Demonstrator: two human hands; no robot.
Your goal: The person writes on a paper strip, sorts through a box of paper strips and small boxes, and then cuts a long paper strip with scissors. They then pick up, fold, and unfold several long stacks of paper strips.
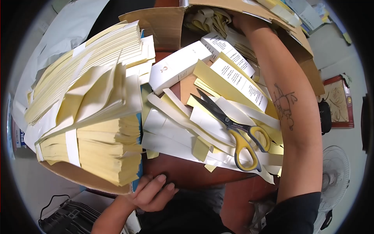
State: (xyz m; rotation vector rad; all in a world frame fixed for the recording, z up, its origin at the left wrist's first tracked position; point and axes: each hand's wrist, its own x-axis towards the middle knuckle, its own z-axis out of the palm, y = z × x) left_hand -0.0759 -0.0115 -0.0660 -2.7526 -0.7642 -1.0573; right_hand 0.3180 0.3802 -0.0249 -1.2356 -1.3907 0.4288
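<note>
My left hand is at the near table edge, its fingers loosely curled together with nothing visible in them. It lies beside the corner of a box piled with banded bundles of yellow envelopes. My right arm stretches forward across the right side, and my right hand reaches into an open cardboard box. Its fingers are hidden there, near crumpled paper strips. Scissors with yellow and grey handles lie on white and yellow paper strips left of that forearm.
A white carton with a small ribbon mark lies mid-table, beside printed paper slips. More paper items rest on the box flap. A fan stands at right, below a framed picture. The reddish-brown tabletop shows near me.
</note>
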